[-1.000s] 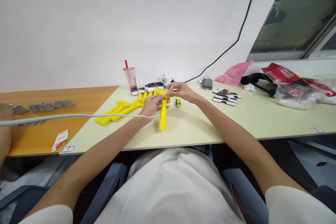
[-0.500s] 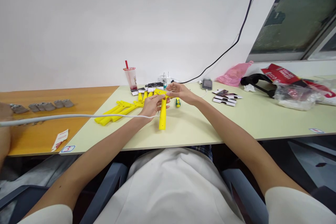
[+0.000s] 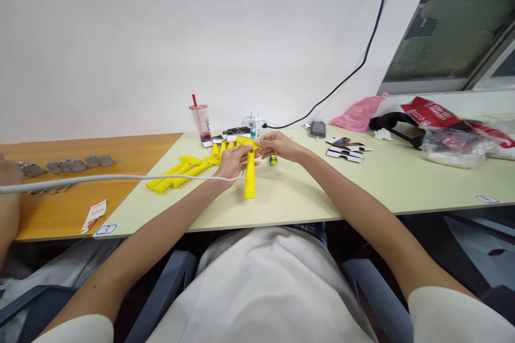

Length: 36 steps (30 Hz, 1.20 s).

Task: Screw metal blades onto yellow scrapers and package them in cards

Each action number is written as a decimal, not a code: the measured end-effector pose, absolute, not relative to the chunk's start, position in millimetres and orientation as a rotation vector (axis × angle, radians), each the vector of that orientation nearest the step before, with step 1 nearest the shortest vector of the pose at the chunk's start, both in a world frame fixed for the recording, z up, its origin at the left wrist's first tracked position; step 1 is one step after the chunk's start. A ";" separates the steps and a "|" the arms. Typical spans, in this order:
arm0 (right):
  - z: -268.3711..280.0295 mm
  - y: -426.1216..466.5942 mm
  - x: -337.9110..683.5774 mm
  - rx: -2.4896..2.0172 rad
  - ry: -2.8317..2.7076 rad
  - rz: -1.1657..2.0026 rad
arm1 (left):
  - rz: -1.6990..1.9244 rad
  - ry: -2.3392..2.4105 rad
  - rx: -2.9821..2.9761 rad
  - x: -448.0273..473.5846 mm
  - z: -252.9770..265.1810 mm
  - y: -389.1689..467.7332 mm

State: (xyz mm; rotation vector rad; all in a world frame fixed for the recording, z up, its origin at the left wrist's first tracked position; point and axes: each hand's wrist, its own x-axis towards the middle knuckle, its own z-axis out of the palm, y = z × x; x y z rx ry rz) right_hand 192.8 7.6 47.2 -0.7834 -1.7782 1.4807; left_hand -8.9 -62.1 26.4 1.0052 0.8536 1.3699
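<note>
Both my hands hold one yellow T-shaped plastic handle [image 3: 249, 177] above the table, its grip end hanging down toward me. My left hand [image 3: 232, 163] is closed around it just below its crosspiece. At the crosspiece's right end, my right hand [image 3: 279, 146] pinches with thumb and fingers; whether a small part is also between them I cannot tell. Beyond the right fingers lies a green-and-yellow screwdriver [image 3: 273, 160], mostly seen end-on. Left of my left hand, several more yellow handles [image 3: 177, 172] lie in a loose pile, some reaching behind the hand.
A drink cup [image 3: 200, 120] with a red straw stands at the back. Flat card pieces [image 3: 345, 150] lie to the right, near a small grey device [image 3: 317, 128] and plastic bags [image 3: 454, 144]. A white cable [image 3: 120, 177] crosses my left forearm. Another person's arm [image 3: 8, 198] shows at far left.
My right hand has dropped slightly and its fingers have curled closer to the handle's crosspiece. The yellow handle stays almost in place in my left hand.
</note>
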 end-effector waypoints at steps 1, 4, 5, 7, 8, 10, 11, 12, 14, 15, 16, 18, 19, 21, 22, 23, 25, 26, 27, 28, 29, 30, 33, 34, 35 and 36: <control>47.1 8.3 192.1 -0.804 -1.749 1.494 | 1.375 0.861 0.996 -8.9 26.2 -61.3; 46.8 9.5 190.1 -0.855 -1.690 1.489 | 1.379 0.872 0.971 -9.5 25.6 -58.7; 46.9 9.5 189.6 -0.866 -1.682 1.477 | 1.378 0.870 0.965 -9.5 25.3 -57.6; 47.2 9.0 188.8 -0.882 -1.671 1.452 | 1.383 0.864 0.960 -8.9 24.4 -55.5; 47.4 8.8 188.4 -0.888 -1.664 1.442 | 1.395 0.862 0.960 -8.2 23.7 -54.4; 47.6 9.0 188.0 -0.896 -1.634 1.427 | 1.440 0.856 0.972 -5.9 21.3 -52.6; 47.5 9.6 187.9 -0.897 -1.610 1.421 | 1.468 0.857 0.991 -4.7 19.8 -52.0; 47.3 10.4 187.9 -0.896 -1.580 1.413 | 1.498 0.865 1.020 -3.7 18.1 -51.8; 46.8 12.6 188.2 -0.892 -1.514 1.396 | 1.558 0.910 1.121 -2.9 15.0 -52.6; 46.5 13.6 188.4 -0.889 -1.485 1.386 | 1.587 0.943 1.206 -3.3 13.8 -53.7; 46.4 14.5 188.6 -0.888 -1.461 1.377 | 1.611 0.976 1.320 -4.3 12.9 -55.1; 46.4 15.1 189.0 -0.885 -1.436 1.361 | 1.632 1.019 1.604 -7.5 12.2 -58.3; 46.6 14.8 189.1 -0.880 -1.435 1.355 | 1.621 1.028 1.747 -9.3 12.3 -59.8; 47.5 12.7 188.9 -0.855 -1.453 1.338 | 1.560 1.039 1.975 -12.3 12.8 -61.7; 48.1 11.1 188.7 -0.837 -1.468 1.327 | 1.524 1.048 2.055 -13.2 12.9 -62.0; 48.7 9.3 188.4 -0.821 -1.484 1.314 | 1.490 1.060 2.119 -13.9 12.9 -61.8; 49.9 5.7 187.4 -0.796 -1.507 1.285 | 1.447 1.090 2.216 -14.5 12.4 -60.6; 50.4 4.2 186.8 -0.787 -1.509 1.273 | 1.441 1.106 2.248 -14.6 12.1 -59.7; 50.7 3.0 186.1 -0.779 -1.506 1.265 | 1.440 1.122 2.273 -14.9 11.9 -58.8; 50.9 2.1 185.4 -0.769 -1.501 1.259 | 1.444 1.137 2.293 -15.3 11.9 -57.8; 50.9 1.5 184.7 -0.759 -1.495 1.253 | 1.452 1.151 2.310 -15.8 12.1 -56.8; 50.8 1.2 184.1 -0.749 -1.488 1.246 | 1.462 1.160 2.325 -16.5 12.5 -55.8; 50.2 0.7 182.4 -0.729 -1.473 1.216 | 1.492 1.158 2.365 -19.3 14.4 -52.8; 50.1 0.4 182.0 -0.727 -1.468 1.207 | 1.496 1.154 2.380 -20.3 15.0 -51.9; 50.1 0.1 181.7 -0.728 -1.464 1.199 | 1.492 1.153 2.399 -21.1 15.6 -51.1; 50.1 -0.4 181.4 -0.728 -1.461 1.195 | 1.485 1.157 2.421 -21.7 16.0 -50.5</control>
